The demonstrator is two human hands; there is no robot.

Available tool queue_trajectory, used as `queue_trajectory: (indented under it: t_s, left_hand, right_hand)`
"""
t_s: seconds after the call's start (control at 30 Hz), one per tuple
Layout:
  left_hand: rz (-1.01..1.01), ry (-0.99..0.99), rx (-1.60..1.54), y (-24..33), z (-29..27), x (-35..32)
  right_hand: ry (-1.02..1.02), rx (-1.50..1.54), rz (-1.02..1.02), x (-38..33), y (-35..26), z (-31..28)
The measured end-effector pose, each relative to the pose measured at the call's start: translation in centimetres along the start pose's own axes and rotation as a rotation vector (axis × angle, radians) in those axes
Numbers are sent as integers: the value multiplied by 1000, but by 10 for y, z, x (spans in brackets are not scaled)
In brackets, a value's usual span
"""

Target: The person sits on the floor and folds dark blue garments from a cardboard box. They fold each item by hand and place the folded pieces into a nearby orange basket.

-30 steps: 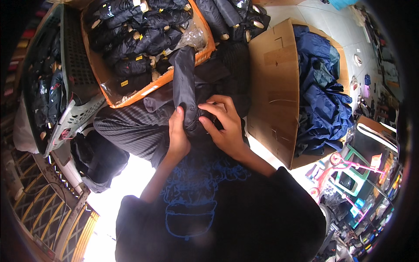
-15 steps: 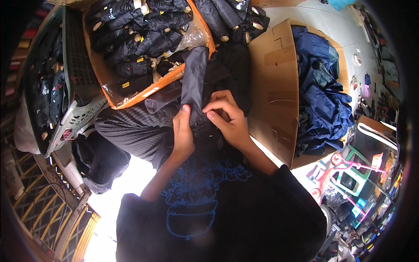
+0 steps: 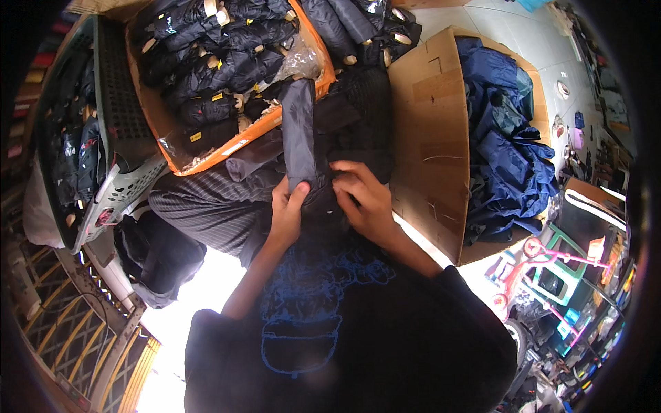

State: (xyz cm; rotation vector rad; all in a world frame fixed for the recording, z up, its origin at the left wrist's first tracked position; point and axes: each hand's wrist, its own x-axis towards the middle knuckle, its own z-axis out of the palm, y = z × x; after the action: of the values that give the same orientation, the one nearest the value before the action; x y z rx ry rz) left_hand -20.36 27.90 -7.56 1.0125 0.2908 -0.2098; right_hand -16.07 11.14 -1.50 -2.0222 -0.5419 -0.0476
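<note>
A long, narrow black fabric sleeve (image 3: 299, 131) stands up from my lap, its upper end reaching the front edge of the orange-rimmed box. Around its lower end my left hand (image 3: 286, 210) is closed, thumb pressed on the cloth. My right hand (image 3: 363, 203) is just right of the sleeve, fingers bent and apart, with nothing visible in them. Dark cloth on my lap blends together beneath both hands, so its outlines cannot be made out. Beyond the sleeve, the cardboard box (image 3: 227, 153) holds several rolled black fabric bundles (image 3: 237, 69) with pale ends.
At right stands a tall cardboard box (image 3: 430, 148) of dark blue cloth (image 3: 506, 151). A dark plastic basket (image 3: 127, 103) with black bundles is at left. A black bag (image 3: 155, 258) lies below it. A pink scooter (image 3: 533, 251) and clutter fill the lower right.
My right hand has drawn slightly away from the sleeve and its fingers have parted. The left hand and sleeve have shifted a little left and toward me.
</note>
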Motion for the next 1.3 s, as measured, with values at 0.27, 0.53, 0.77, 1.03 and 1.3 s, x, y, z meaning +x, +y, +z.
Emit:
queue_trajectory:
  t_s: [0.27, 0.53, 0.77, 1.03, 1.3]
  left_hand:
    - [87, 56, -1, 47, 33, 5]
    - [28, 42, 298, 42, 29, 5]
    - [145, 134, 231, 32, 25, 4]
    - [104, 28, 160, 27, 20, 4]
    - [124, 163, -53, 0, 9, 2]
  right_hand:
    - [6, -14, 29, 6, -8, 0]
    - [224, 111, 49, 23, -14, 9]
    - [82, -71, -163, 9, 0, 6]
    - [60, -101, -162, 15, 17, 1]
    - [-54, -77, -77, -14, 12, 3]
